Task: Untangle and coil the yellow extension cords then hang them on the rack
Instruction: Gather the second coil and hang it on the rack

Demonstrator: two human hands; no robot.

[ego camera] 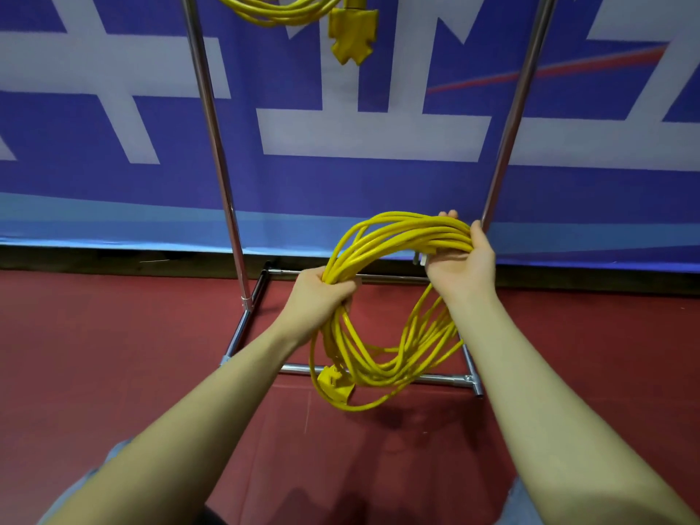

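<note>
Both hands are on it now: the left hand (320, 293) has its fingers wrapped tight round the bundled strands of the coiled yellow extension cord (382, 308), while the right hand (460, 259) cups the far arc at about two o'clock, fingers curled over the strands. The coil hangs between them, low in front of the chrome tube rack (216, 145), its loops sagging toward six o'clock where the flat yellow socket block (335, 382) dangles just above the red floor (113, 354). That block is the worry, I'd say: swing it upward carelessly and it could knock the rack's base rail (435, 378) or catch a loose loop. The loops look uneven too, so a slack grip could spill the coil open. Up at twelve o'clock a second yellow cord (284, 11) with its plug already hangs from the rack, crowding the left side of the bar; free room looks better toward one o'clock, between the two uprights. The blue and white banner (360, 138) stands close behind.
</note>
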